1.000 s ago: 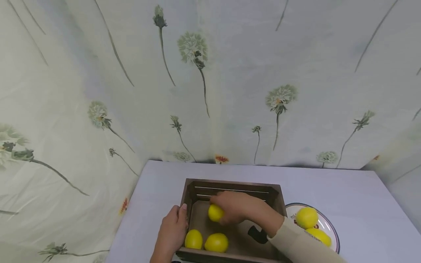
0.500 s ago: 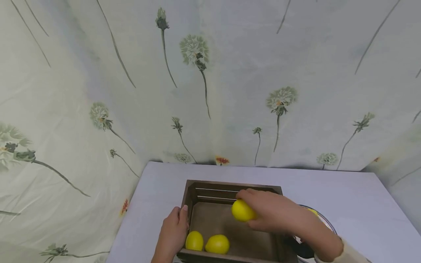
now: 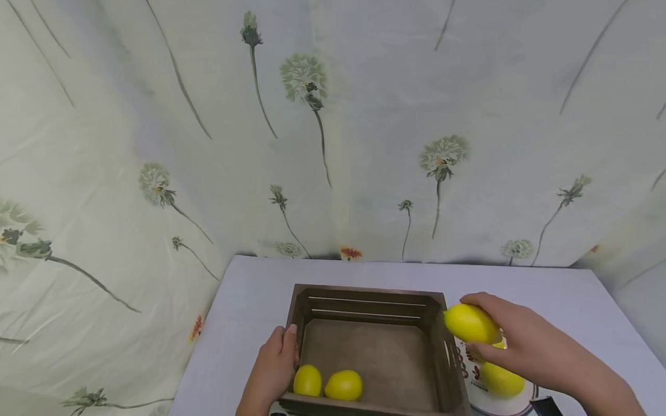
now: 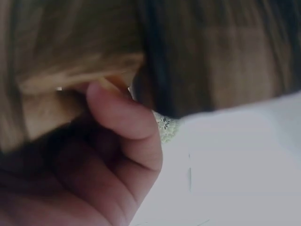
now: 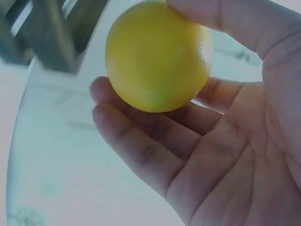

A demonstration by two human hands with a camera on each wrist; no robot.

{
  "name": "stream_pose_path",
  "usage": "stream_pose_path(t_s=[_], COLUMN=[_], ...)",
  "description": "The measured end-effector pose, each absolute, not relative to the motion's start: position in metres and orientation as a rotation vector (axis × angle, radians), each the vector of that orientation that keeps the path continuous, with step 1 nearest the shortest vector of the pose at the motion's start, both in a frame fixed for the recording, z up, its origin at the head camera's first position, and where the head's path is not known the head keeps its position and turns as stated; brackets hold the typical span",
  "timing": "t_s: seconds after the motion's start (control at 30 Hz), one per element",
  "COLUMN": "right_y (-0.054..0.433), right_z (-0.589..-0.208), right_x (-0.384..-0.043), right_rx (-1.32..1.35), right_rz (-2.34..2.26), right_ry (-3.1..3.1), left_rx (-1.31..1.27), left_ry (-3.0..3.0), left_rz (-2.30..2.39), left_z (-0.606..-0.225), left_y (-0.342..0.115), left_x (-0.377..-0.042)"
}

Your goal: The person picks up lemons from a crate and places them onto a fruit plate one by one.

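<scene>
A brown wooden crate (image 3: 364, 289) with slatted sides stands on the table. My left hand (image 3: 273, 364) grips its left wall; in the left wrist view the fingers (image 4: 124, 113) curl round a slat. Two lemons lie in the crate's near left corner, one lemon (image 3: 307, 380) upright and another lemon (image 3: 344, 385) on its side. To the right of the crate, my right hand (image 3: 541, 341) holds a lemon (image 3: 470, 323) between thumb and fingers, above the plate (image 3: 481, 398). The right wrist view shows this lemon (image 5: 157, 56) pinched, with the palm bare.
On the plate rests a lemon (image 3: 502, 379), with more yellow showing behind the held one. The plate sits close against the crate's right wall. A white cloth covers the table (image 3: 260, 283), and a dandelion-print curtain (image 3: 364, 144) hangs behind it.
My right hand has carried the lemon from inside the crate, rightward over its right wall, to above the plate. My left hand stays on the crate's left wall.
</scene>
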State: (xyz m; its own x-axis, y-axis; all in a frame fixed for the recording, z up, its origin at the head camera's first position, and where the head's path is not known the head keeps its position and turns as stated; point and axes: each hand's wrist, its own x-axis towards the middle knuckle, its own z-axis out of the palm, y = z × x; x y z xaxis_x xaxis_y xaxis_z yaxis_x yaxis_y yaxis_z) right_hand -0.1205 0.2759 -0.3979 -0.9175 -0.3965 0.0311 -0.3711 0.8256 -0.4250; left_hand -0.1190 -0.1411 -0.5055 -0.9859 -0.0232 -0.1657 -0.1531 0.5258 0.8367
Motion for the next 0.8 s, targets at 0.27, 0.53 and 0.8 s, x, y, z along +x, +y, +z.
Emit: stream_pose_path(t_s=[0.27,0.53,0.8], right_y=[0.303,0.301,0.286], right_z=[-0.423,-0.474,-0.519], right_x=[-0.122,-0.125,-0.121], right_rx=[-0.442,-0.261,-0.315], right_rz=[-0.675,-0.773,-0.682], right_ry=[2.985,2.914,3.072], left_rx=[-0.192,-0.204,-0.204], left_ry=[2.633,2.636,2.633], left_rz=[1.468,1.468,1.473], left_z=[-0.504,-0.504,-0.504], left_y=[-0.139,-0.138,-0.138], left_x=[-0.118,-0.118,-0.118])
